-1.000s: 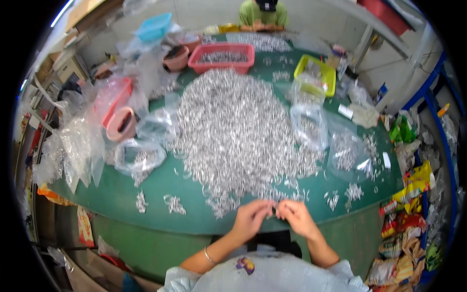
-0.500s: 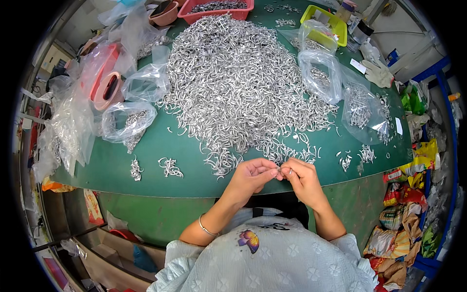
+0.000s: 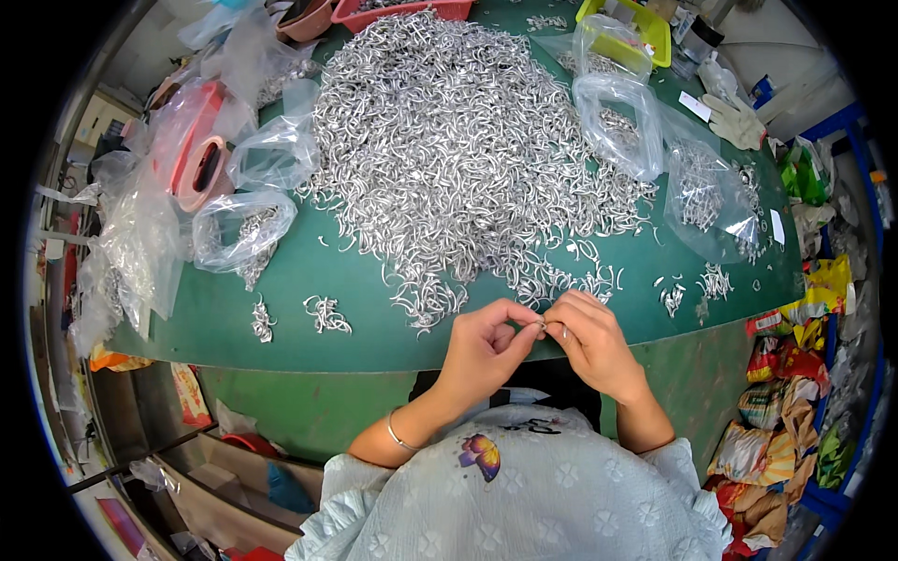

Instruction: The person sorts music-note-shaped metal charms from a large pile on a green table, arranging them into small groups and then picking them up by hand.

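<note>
Above the near edge of the green table (image 3: 374, 351), my left hand (image 3: 482, 351) and my right hand (image 3: 597, 348) meet fingertip to fingertip. Both are closed in a pinch around a small metal piece (image 3: 543, 324), mostly covered by the fingers, so its exact shape does not show. Just beyond them spreads a big heap of small curved silvery metal pieces (image 3: 449, 150), its loose near edge almost reaching my fingers. Two little clusters, one at far left (image 3: 263, 320) and another (image 3: 326, 316) nearer, lie left of my hands. Small piles (image 3: 714, 280) lie to the right.
Clear plastic bags with metal pieces stand left (image 3: 243, 229) and right (image 3: 706, 196) of the heap. A red basket (image 3: 402, 13) and a yellow-green basket (image 3: 655, 37) sit at the back. A pale glove (image 3: 736, 122) lies right. Colourful packages (image 3: 776, 402) fill a blue-framed rack.
The view has shifted slightly, so the heap sits higher in the picture. My hands stay together at the small metal piece; the right hand's fingers have turned a little around it.
</note>
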{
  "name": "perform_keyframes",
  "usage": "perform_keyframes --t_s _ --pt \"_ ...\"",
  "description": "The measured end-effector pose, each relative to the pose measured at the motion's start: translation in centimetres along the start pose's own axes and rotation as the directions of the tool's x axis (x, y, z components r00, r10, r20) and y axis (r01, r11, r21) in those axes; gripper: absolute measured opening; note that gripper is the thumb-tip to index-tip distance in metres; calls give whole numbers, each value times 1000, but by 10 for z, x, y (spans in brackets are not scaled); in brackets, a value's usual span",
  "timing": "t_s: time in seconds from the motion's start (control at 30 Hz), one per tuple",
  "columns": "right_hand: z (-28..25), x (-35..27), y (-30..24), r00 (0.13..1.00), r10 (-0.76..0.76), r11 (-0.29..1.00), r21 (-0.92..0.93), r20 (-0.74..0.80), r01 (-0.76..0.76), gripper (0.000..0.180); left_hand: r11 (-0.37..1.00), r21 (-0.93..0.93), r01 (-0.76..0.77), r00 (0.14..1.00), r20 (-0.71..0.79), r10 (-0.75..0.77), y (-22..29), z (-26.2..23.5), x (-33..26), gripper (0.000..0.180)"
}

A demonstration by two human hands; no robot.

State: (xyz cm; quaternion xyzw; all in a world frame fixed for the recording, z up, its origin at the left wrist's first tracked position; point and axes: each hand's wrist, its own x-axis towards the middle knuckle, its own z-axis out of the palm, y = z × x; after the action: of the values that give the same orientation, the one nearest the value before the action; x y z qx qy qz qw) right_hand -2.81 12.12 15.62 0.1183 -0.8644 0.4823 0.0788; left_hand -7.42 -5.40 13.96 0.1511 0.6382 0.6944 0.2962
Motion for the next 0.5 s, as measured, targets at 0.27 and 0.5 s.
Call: perform_keyframes --t_s 0.27,0.5 --pt "-7 0 9 934 202 862 399 294 -312 16 969 183 -165 981 -72 181 5 7 -2 9" --pt "-3 -19 44 999 33 949 312 14 -36 15 983 178 -54 998 27 50 -9 7 22 12"
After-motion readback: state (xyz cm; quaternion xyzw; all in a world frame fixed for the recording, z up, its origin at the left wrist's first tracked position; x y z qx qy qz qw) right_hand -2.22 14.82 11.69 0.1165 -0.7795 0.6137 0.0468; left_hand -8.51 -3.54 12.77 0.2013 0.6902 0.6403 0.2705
